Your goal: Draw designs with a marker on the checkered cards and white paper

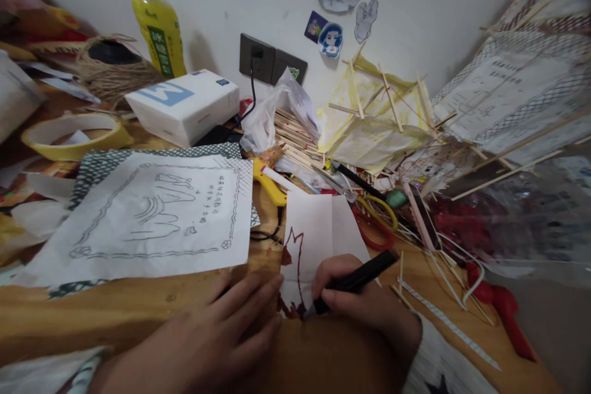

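My right hand (355, 295) is closed round a black marker pen (364, 274), its tip low on a small white sheet of paper (314, 215). That sheet carries a dark red outline with pointed tips and filled red patches. Flat beside it, my left hand (235, 326) has its fingers stretched out, with the fingertips at the paper's left edge. Left of my hands lies a larger white paper with a pencil drawing (184, 209), on top of a green patterned sheet (106, 166).
Along the back stand a yellow drink bottle (161, 31), a white box (184, 104) and a twine roll (111, 68). A yellow tape roll (76, 135) lies at left. Wooden sticks (300, 135), scissors (378, 215) and a yellow paper-and-stick frame (373, 117) crowd the right, near red balloons (503, 308).
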`<state>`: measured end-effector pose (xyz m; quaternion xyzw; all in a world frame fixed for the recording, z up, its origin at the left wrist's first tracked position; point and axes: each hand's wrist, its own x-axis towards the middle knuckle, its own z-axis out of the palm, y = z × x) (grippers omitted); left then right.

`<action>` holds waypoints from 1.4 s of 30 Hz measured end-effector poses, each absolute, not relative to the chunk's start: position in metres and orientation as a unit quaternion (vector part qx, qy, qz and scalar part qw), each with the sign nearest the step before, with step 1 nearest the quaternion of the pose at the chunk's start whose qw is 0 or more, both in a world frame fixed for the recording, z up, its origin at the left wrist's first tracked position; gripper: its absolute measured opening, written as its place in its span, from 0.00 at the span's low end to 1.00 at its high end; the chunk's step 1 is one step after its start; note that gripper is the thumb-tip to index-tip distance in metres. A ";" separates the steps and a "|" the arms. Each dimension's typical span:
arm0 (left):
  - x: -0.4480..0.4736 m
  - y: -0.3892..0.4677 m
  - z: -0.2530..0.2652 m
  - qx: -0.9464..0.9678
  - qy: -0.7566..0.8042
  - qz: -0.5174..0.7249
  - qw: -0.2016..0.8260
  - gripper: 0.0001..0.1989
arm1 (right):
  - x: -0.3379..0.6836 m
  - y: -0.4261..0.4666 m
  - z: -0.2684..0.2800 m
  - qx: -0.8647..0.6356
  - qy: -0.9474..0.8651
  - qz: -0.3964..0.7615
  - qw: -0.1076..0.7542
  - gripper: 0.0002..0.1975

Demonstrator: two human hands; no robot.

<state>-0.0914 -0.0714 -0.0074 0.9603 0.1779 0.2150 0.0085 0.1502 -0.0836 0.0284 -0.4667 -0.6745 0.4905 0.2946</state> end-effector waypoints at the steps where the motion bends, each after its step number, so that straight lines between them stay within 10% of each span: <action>1: -0.091 -0.071 -0.008 0.959 0.179 0.218 0.009 0.14 | 0.150 -0.084 0.028 -0.467 -0.676 0.488 0.295 0.14; 42: -0.089 -0.071 0.002 0.962 0.179 0.204 -0.014 0.15 | 0.148 -0.089 0.024 -0.495 -0.753 0.355 0.248 0.15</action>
